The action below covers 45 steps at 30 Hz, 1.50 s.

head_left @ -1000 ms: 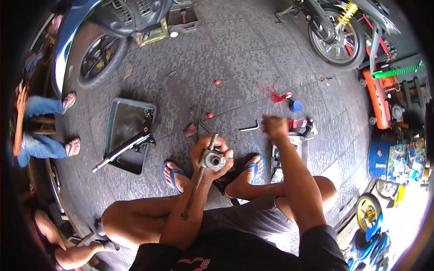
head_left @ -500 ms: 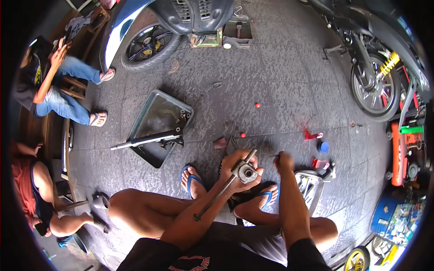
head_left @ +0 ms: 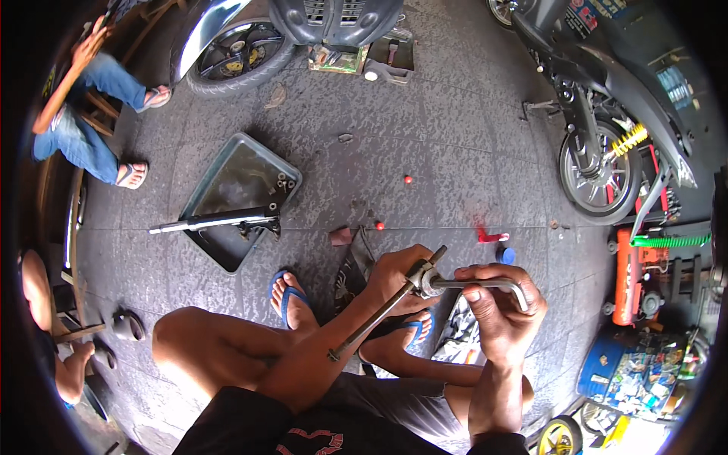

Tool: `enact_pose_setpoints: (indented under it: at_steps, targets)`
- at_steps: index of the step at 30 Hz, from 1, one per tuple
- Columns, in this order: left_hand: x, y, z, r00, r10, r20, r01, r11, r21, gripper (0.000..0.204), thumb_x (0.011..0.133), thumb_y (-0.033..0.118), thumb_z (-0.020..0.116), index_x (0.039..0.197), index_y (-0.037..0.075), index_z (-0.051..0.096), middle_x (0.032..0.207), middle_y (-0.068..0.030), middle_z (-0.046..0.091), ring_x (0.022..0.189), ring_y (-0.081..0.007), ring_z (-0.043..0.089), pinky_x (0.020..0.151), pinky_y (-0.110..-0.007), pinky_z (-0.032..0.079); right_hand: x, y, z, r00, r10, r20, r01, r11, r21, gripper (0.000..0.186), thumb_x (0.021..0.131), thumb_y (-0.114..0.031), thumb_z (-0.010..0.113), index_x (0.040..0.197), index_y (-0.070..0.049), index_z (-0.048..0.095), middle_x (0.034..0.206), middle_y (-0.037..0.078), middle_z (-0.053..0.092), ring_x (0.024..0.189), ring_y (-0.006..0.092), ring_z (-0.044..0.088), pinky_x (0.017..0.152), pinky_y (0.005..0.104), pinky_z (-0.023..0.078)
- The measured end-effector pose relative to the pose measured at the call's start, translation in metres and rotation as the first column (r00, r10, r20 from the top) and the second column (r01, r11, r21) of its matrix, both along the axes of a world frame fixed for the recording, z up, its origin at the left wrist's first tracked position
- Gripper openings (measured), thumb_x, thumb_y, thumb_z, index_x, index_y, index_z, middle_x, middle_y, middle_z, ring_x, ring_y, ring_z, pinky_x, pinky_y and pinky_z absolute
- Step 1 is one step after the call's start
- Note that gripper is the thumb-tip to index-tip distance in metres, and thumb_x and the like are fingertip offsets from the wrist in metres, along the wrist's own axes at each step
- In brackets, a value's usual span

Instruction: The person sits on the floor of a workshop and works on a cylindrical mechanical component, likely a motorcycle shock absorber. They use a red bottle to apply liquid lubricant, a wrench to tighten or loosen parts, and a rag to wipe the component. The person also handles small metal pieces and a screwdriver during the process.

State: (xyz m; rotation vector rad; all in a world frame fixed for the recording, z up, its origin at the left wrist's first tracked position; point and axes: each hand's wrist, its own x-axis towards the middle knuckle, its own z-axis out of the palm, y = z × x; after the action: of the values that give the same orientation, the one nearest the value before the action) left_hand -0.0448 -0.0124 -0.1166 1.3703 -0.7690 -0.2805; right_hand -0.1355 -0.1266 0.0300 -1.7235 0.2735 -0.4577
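My left hand is closed around a metal fitting that has a long threaded rod through it, slanting down toward my knees. A bent hex key is gripped in the fingers of my right hand, with its long arm meeting the centre of the fitting. Below and beyond my hands are my sandalled feet, a dark bag or cloth and a metal part lying on the floor.
A tray holding a fork tube sits left. Red balls, a red part and a blue cap lie ahead. Motorbikes stand ahead and right. Other people are along the left, near an orange-free wooden bench.
My right hand has picked up the hex key from the floor and brought it to the fitting. My left hand has shifted right, and the view has swung around.
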Motion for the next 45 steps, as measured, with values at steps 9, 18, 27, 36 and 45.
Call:
enact_pose_setpoints:
  at_steps: [9,18,27,36,45]
  targets:
    - [0.001,0.003,-0.003,1.000,0.016,0.023,-0.015,0.999,-0.047,0.045,0.063,0.018,0.088,0.096,0.007,0.060,0.077,-0.0082,0.065,0.069,-0.0266,0.067,0.063,-0.035,0.051,0.012,0.006,0.021,0.986,0.132,-0.106,-0.168,0.818,-0.550,0.018,0.083,-0.003,0.078,0.097,0.001,0.069,0.089,0.013,0.073,0.082,0.0198,0.072,0.071,0.0296,0.056]
    - [-0.006,0.002,0.005,1.000,0.022,0.017,-0.021,0.998,-0.054,0.045,0.067,0.028,0.089,0.094,0.007,0.060,0.076,-0.0092,0.064,0.067,-0.0287,0.067,0.061,-0.035,0.051,0.000,0.006,0.014,0.981,0.085,-0.173,-0.177,0.748,-0.639,0.027,0.075,-0.007,0.084,0.095,-0.003,0.067,0.091,0.013,0.068,0.086,0.0253,0.069,0.072,0.0355,0.055]
    - [-0.007,0.003,0.009,1.000,-0.013,-0.021,0.014,1.000,0.020,0.039,0.066,0.021,0.087,0.090,0.008,0.059,0.075,-0.0097,0.063,0.067,-0.0310,0.066,0.061,-0.036,0.050,0.007,0.002,0.067,0.896,0.382,-0.226,-0.405,0.498,-0.766,0.036,0.077,-0.018,0.081,0.105,0.002,0.071,0.089,0.012,0.072,0.078,0.0267,0.070,0.065,0.0355,0.057]
    - [-0.009,0.003,0.008,1.000,0.002,0.000,-0.002,1.000,0.006,0.041,0.062,0.015,0.088,0.092,0.008,0.060,0.074,-0.0078,0.064,0.064,-0.0261,0.066,0.060,-0.034,0.052,0.010,-0.010,0.067,0.878,0.215,-0.429,-0.111,0.961,0.255,0.017,0.097,0.004,0.051,0.110,0.007,0.061,0.094,0.015,0.068,0.073,0.0159,0.070,0.064,0.0272,0.058]
    - [-0.014,-0.006,0.008,0.997,0.073,0.034,-0.074,0.997,0.034,0.032,0.065,0.017,0.084,0.084,0.009,0.061,0.075,-0.0107,0.064,0.068,-0.0340,0.066,0.060,-0.038,0.052,0.006,0.015,0.085,0.744,0.001,-0.668,-0.321,0.877,-0.357,0.024,0.092,-0.003,0.066,0.116,0.001,0.067,0.075,0.011,0.071,0.064,0.0146,0.071,0.056,0.0278,0.054]
